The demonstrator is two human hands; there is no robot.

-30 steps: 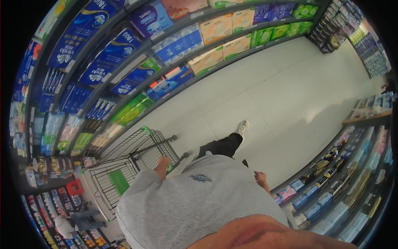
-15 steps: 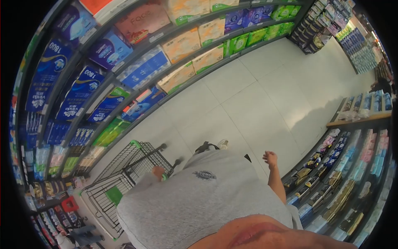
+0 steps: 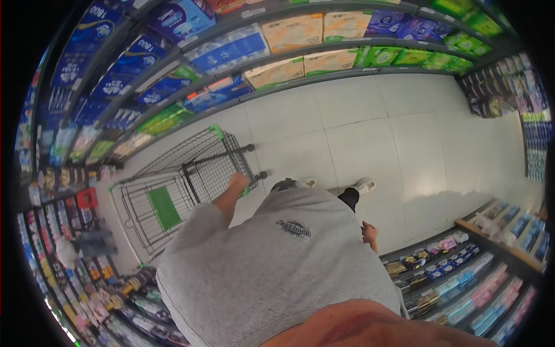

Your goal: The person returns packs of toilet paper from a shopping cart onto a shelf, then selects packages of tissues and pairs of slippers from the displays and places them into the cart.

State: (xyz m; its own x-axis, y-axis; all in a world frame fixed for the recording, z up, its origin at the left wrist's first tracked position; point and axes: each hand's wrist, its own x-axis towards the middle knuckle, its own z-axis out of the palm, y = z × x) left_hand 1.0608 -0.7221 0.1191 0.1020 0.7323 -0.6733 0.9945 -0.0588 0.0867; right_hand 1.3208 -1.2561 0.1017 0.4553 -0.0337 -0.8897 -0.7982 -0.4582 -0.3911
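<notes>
My left hand (image 3: 237, 183) is closed at the near end of a wire shopping cart (image 3: 186, 168), by its green-tipped handle. The cart has green corners and a green panel (image 3: 164, 208), and no goods show in it. On the other side, my right hand (image 3: 369, 233) hangs beside my grey T-shirt (image 3: 260, 260). Its fingers are loosely bent, and I see nothing in them. Both my light shoes (image 3: 363, 185) show on the tiled floor (image 3: 358, 144).
A long shelf (image 3: 277, 87) of tissue packs curves along the far side. Shelves of small packs (image 3: 451, 269) stand at the right. At the left are a red basket (image 3: 87, 198) and another person (image 3: 97, 244) by more shelves.
The view has turned, and the shelves and cart appear shifted. My right hand has dropped closer to my side. My second shoe has come into view. My left hand stays at the cart.
</notes>
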